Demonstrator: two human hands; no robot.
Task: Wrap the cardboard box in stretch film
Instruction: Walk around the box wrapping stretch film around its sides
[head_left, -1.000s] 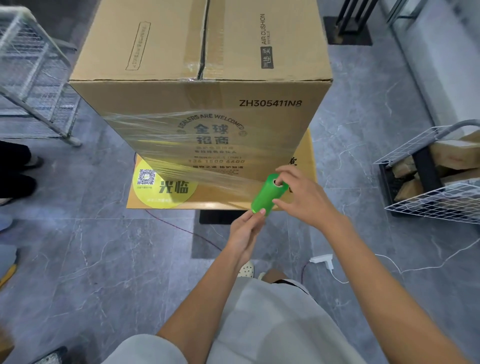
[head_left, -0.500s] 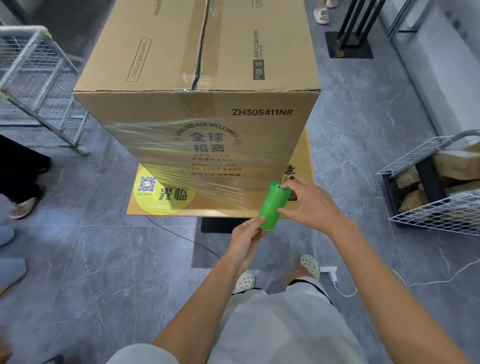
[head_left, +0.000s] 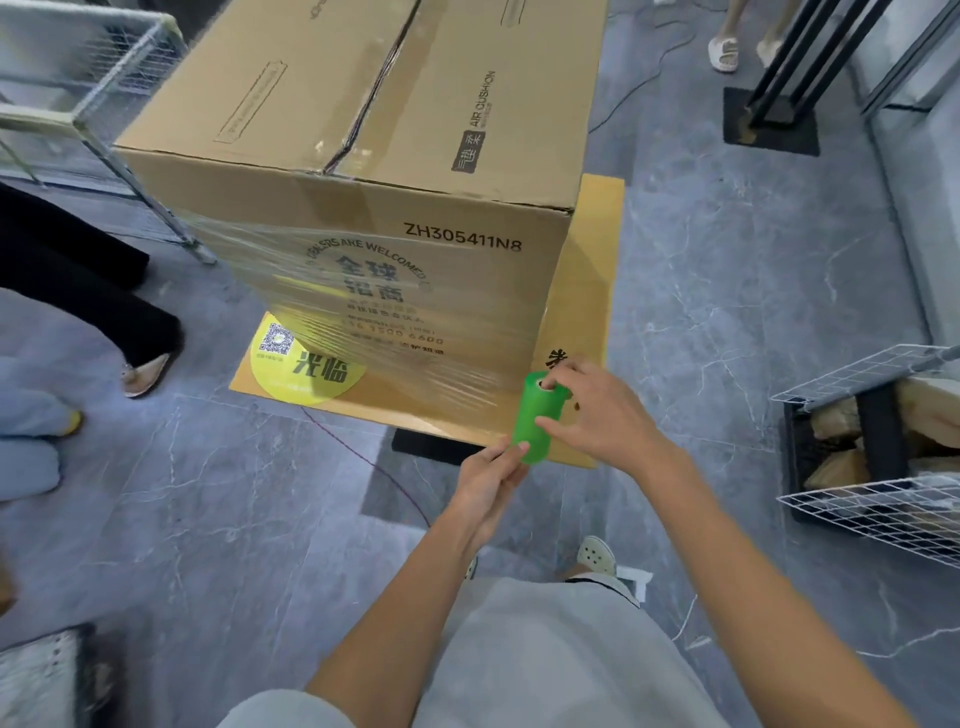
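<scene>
1. The left hand (head_left: 488, 483) is reaching in from 6 o'clock, its thumb and fingertips pinching the lower end of the green film roll (head_left: 535, 423).
2. The right hand (head_left: 597, 415) is reaching in from 4 o'clock and gripping the roll's upper end, one finger sitting in the core opening and the thumb pressing the side.
3. The roll is standing nearly upright, leaning slightly, just beside the near right corner of the cardboard box (head_left: 363, 130), at the box's 5 o'clock.
4. Stretch film (head_left: 363, 332) is running from the roll toward 9 o'clock, clinging across the lower part of the box's near face; the top is showing bare cardboard.
5. The box is sitting on a flat cardboard sheet (head_left: 592, 270), which is sticking out at 3 and 6 o'clock.
6. A wire basket (head_left: 872, 509) is standing well apart at 3 o'clock, and a wire rack (head_left: 104, 78) is standing at 10 o'clock.
</scene>
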